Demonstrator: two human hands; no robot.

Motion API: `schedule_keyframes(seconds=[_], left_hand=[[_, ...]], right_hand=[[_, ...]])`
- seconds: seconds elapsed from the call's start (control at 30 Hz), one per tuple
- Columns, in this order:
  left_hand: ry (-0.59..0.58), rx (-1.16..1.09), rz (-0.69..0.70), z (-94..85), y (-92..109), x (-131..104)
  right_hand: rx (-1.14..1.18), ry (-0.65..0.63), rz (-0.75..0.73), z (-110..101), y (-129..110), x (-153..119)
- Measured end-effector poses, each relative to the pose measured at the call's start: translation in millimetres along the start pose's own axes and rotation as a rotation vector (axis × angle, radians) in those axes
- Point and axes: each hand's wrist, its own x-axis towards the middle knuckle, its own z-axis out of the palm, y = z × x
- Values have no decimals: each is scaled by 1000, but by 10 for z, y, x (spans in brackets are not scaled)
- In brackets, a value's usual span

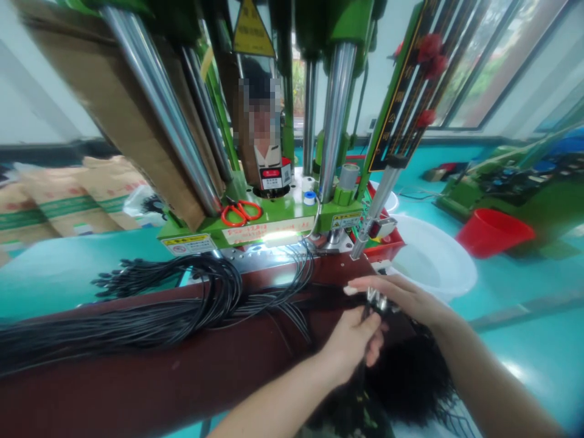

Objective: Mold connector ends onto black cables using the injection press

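Observation:
My left hand (353,340) is closed around a small bunch of black cables whose silvery metal ends (376,298) stick up above the fist. My right hand (406,295) is held flat with fingers stretched out, touching or just behind those metal ends. Beneath both hands lies a dark mass of black cables (406,371) at the table's right end. A long bundle of black cables (137,319) runs over the dark red table (182,383) to the left, looping back near the machine.
A green machine (292,213) with steel columns stands behind the table, with orange-handled scissors (241,213) on its base. A white tub (429,252) and a red bucket (493,234) are at right; paper sacks (68,194) stand at left.

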Motion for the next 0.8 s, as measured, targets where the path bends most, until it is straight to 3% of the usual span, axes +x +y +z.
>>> schedule_keyframes(seconds=[0.23,0.4,0.5,0.57,0.63,0.7,0.8], left_hand=[[4,-83,-17,-52,31,110],[38,-136,-41,-147,-12,165],[133,-181,-18,-245,-23,206],[253,-218,29,-317,-10,241],[368,-235,78,-384,-1,278],[420,-237,107,-436,-13,308],[407,-251,115,-475,-64,335]], right_hand=[[79,63,2,192,135,97],[38,-31,11,259,327,215],[38,-171,59,240,456,392],[-2,-161,27,219,558,589],[-240,6,-34,206,677,830],[-635,158,-58,210,802,1065],[-965,143,-43,245,949,1303]])
